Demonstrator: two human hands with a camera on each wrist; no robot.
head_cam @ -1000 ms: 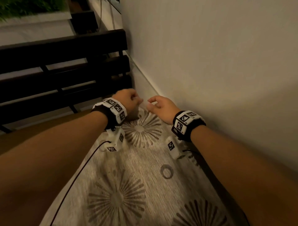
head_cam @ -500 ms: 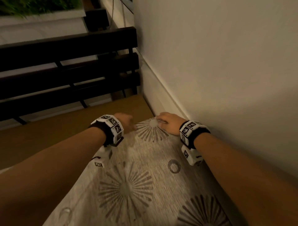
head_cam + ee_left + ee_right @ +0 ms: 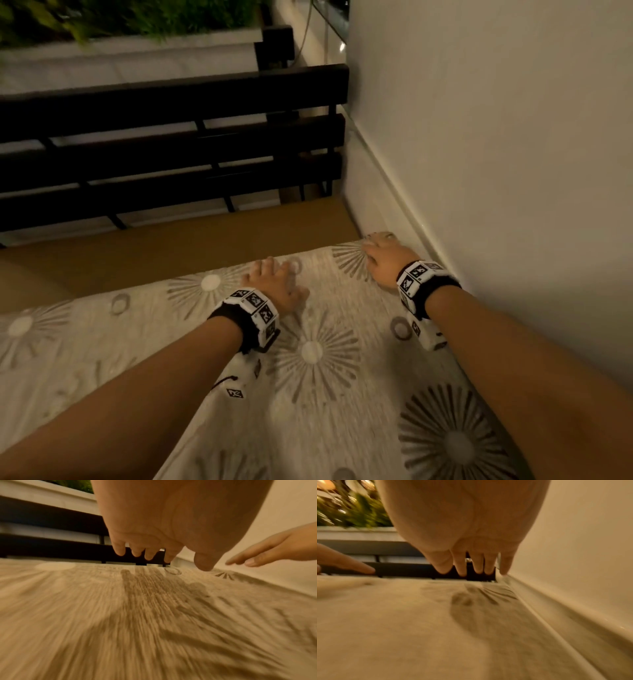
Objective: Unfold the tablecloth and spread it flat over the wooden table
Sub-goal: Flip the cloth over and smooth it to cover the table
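Observation:
A beige tablecloth (image 3: 212, 342) with grey starburst and ring prints lies over the wooden table (image 3: 178, 250), whose far strip is still bare. My left hand (image 3: 274, 277) hovers low over the cloth near its far edge, fingers straight and spread, as the left wrist view (image 3: 145, 555) shows. My right hand (image 3: 383, 253) reaches to the cloth's far right corner by the wall, fingers extended downward (image 3: 476, 568) toward the fabric. Neither hand holds anything. The tablecloth (image 3: 154, 615) looks smooth but blurred beneath both wrists (image 3: 419, 615).
A white wall (image 3: 496, 137) with a skirting ledge (image 3: 394, 192) runs along the table's right side. A dark slatted bench (image 3: 171, 154) stands just beyond the table's far edge. Behind it is a white planter with green plants (image 3: 120, 20).
Both hands have let go of the pinched cloth edge and opened flat. The cloth's far edge now lies further out on the table, and the hands have moved apart.

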